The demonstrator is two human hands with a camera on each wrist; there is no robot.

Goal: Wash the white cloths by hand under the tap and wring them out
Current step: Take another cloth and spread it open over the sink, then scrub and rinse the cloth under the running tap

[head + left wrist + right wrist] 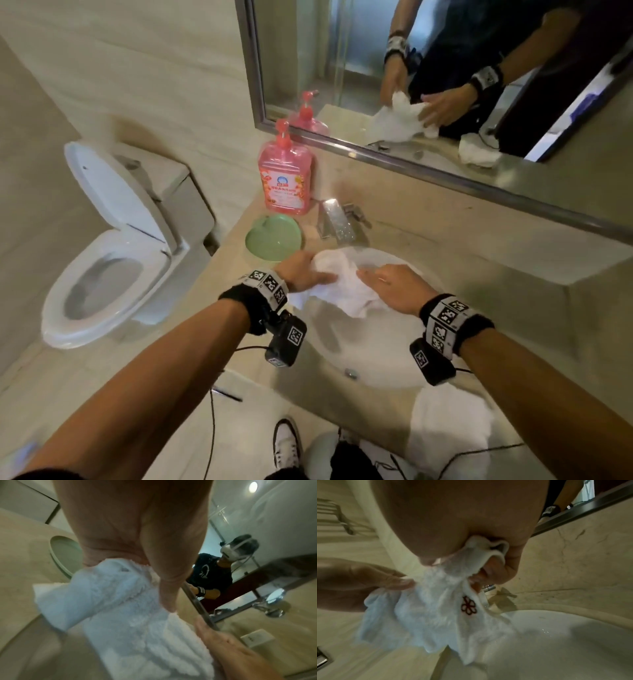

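Currently: both hands on one white cloth over the basin, below the tap.

Left to right, as I read the head view: toilet with lid up at far left; pink soap bottle and green dish on the counter; left hand gripping the cloth at the basin rim, fingers and thumb closed round a bunched end (left wrist view confirms); tap behind the cloth, I cannot tell if water runs; right hand on the cloth's other end, right wrist view shows fingers pinching a fold. Cloth carries a dark red flower mark. A second cloth lies on the counter at near right, beside the basin. Mirror above.
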